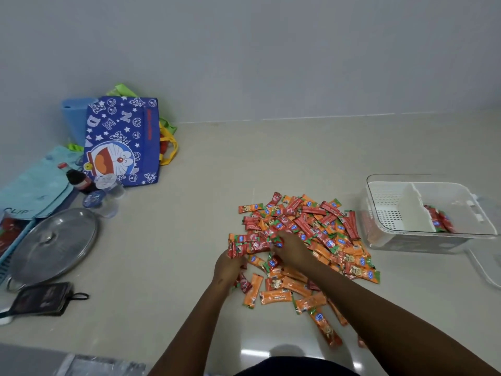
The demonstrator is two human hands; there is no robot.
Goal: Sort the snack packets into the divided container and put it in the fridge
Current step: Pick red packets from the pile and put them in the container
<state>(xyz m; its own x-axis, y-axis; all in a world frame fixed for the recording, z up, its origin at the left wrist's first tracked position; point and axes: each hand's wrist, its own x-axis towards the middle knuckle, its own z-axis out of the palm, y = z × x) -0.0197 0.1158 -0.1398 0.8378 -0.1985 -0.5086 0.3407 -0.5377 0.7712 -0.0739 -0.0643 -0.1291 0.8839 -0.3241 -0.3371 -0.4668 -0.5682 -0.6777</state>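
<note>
A heap of red and orange snack packets (311,229) lies on the pale floor in the middle. My left hand (229,267) grips a bunch of red packets (249,246) at the heap's left edge. My right hand (291,249) reaches into the heap beside them, its fingers among the packets; its fingertips are hidden. The clear divided container (379,207) stands to the right, with a white divider (412,210). A few red packets (440,219) lie in its right compartment; the left compartment holds none.
A blue cartoon bag (122,142) leans on the wall at the left, with a dark bottle (78,180), a glass pot lid (51,245) and a black pouch (43,298) nearby. The container's lid (485,267) lies at the far right.
</note>
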